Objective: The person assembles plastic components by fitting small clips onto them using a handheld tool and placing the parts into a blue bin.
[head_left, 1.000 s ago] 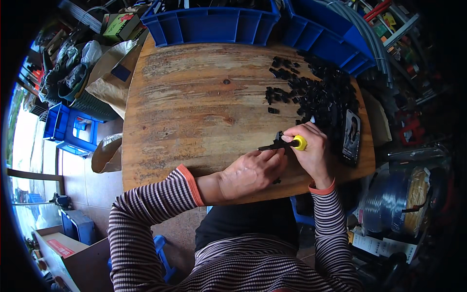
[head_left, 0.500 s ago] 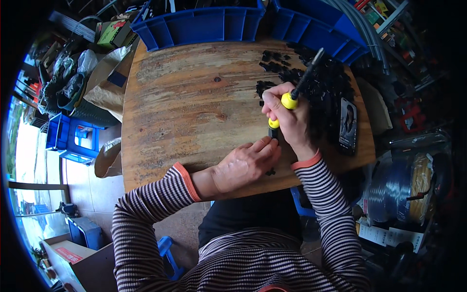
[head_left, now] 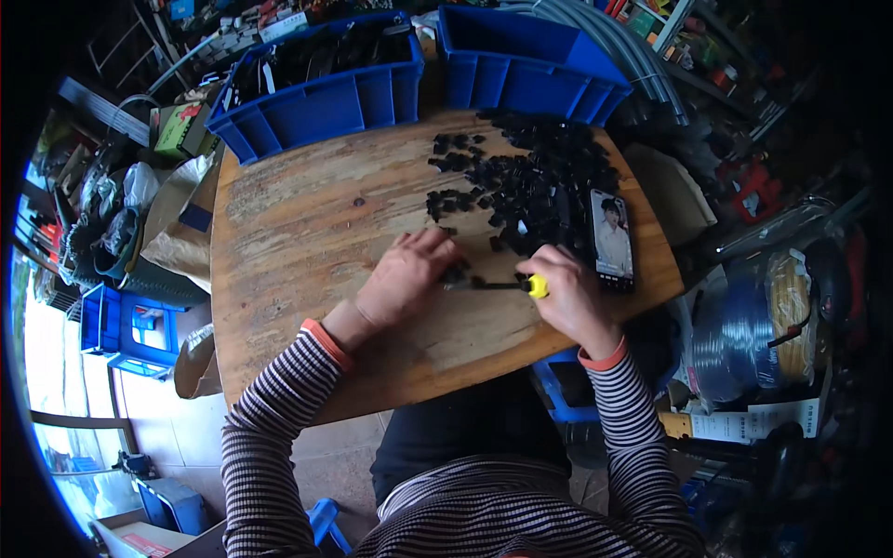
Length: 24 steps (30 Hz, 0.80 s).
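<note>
1. A person in a striped long-sleeved top sits at a worn wooden worktop [head_left: 307,242], both forearms reaching onto it.
2. The left hand [head_left: 409,274] lies palm down, its fingers closed over a small black part [head_left: 456,272] pressed against the wood.
3. The right hand [head_left: 569,296] is clamped round a screwdriver with a yellow handle [head_left: 534,285]; the dark shaft points left, and its tip meets the part under the left fingers.
4. Just beyond the hands lies a loose heap of small black parts [head_left: 530,177], spread over the far right of the worktop.
5. A phone [head_left: 611,237] with a lit screen lies flat beside the heap, near the right hand.
6. Two blue plastic crates [head_left: 326,102] stand along the far edge.
</note>
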Tool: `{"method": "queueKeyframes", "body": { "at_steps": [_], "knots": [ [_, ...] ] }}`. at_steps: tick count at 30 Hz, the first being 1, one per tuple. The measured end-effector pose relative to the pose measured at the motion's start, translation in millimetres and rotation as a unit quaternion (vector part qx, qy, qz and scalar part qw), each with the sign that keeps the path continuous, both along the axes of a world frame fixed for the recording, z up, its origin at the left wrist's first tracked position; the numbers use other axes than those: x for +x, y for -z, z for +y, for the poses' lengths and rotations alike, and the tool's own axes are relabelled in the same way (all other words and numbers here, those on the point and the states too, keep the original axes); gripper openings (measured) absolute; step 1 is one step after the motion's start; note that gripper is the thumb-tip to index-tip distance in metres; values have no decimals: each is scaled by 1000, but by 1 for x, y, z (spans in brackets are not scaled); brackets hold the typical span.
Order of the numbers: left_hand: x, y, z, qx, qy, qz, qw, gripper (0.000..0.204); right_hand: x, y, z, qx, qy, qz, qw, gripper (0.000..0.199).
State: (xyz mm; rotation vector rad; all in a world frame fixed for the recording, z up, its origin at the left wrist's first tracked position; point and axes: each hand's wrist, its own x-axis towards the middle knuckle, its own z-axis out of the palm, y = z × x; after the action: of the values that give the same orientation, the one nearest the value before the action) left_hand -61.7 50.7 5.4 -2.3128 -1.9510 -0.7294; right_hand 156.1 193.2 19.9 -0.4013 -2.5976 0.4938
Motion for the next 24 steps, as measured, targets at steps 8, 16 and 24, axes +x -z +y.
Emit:
{"method": "queueKeyframes", "body": {
  "at_steps": [8, 16, 24],
  "knots": [
    [4, -33, 95, 82, -13, -212, 974, 36, -2, -7, -4, -15, 19, -32, 999, 20],
    [47, -22, 194, 9, 196, 46, 979, 37, 47, -8, -17, -118, -41, 35, 992, 27],
    [2, -32, 160, 43, -9, -42, 998, 38, 48, -5, -11, -134, -50, 90, 986, 29]
  ]
}}
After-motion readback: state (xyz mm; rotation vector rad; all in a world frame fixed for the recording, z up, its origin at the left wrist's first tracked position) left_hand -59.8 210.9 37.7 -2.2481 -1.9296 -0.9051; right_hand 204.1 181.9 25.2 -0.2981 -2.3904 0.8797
